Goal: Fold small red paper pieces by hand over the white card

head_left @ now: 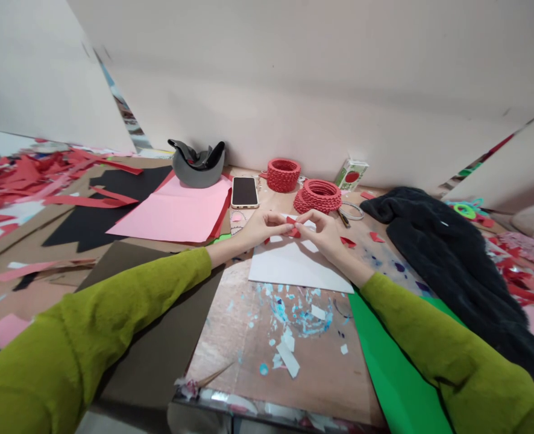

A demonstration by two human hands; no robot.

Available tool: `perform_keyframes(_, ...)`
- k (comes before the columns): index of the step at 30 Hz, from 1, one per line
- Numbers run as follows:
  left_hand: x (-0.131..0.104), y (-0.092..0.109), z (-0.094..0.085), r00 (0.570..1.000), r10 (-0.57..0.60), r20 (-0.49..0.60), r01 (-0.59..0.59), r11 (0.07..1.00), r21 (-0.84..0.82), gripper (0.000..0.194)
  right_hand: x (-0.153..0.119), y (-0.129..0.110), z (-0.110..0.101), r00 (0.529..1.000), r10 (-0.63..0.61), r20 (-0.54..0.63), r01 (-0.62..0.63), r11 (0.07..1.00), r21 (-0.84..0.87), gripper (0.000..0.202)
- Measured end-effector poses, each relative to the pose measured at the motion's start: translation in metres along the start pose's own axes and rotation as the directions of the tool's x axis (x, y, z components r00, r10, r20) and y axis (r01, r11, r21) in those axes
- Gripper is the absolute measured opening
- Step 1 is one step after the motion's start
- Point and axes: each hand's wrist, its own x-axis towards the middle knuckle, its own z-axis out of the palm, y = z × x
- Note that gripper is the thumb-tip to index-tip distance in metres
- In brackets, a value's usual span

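The small red paper piece (293, 228) is between my two hands, a little above the white sheet (301, 270), near the middle of the table (231, 349). It is of plain bright red, small and with straight edges, and it seems to be folded; my fingers cover part of it, so I cannot tell its full shape.

My left hand (263, 229) pinches it from one side, with the thumb and the forefinger closed on the paper. My right hand (322, 236) meets it from the other side with a similar closed pinch. I suppose I use only the fingertips because the piece is so small, and two hands because each side needs its own support.

The white sheet lies under my hands, probably as a clean surface, since the table nearer to me is marked with blue paint and pale scraps (288, 357). To the right of my right hand lie a red folded piece (348, 242) and, further, another red piece (376, 237), perhaps kept there for easy reach.

Beyond my hands stand two rough-textured red rings, the farther ring (284, 176) and the nearer ring (318, 198). The phone (245, 191) lies flat to their left, apart from the paper.
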Motion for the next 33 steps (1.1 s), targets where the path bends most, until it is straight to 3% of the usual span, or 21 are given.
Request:
perform_keyframes(9, 0.002, -0.005, 0.0, 0.998, 0.058, 0.005, -0.058, 0.998, -0.028, 0.026, 0.002, -0.008, 0.003, 1.0, 0.003, 0.031, 0.001, 0.992, -0.128, 0.02)
perform_keyframes(15, 0.002, -0.002, 0.001, 0.992, 0.111, -0.058, -0.109, 0.994, 0.029, 0.034, -0.002, 0.001, 0.002, 0.983, -0.159, -0.093, 0.136, 0.966, -0.22, 0.003)
perform_keyframes(20, 0.002, -0.005, -0.001, 0.993, 0.09, -0.079, -0.092, 0.996, -0.02, 0.031, -0.004, 0.004, 0.002, 0.964, -0.248, -0.091, 0.222, 0.948, -0.229, 0.014)
perform_keyframes(29, 0.006, -0.012, -0.006, 0.981, 0.119, -0.152, -0.126, 0.991, -0.039, 0.031, 0.003, 0.007, 0.0, 0.999, -0.005, -0.053, 0.004, 1.0, -0.016, 0.013)
perform_keyframes(33, 0.007, -0.013, -0.007, 0.978, 0.134, -0.157, -0.139, 0.99, -0.017, 0.032, 0.003, 0.009, 0.001, 0.999, 0.047, -0.011, -0.046, 0.996, 0.073, 0.017)
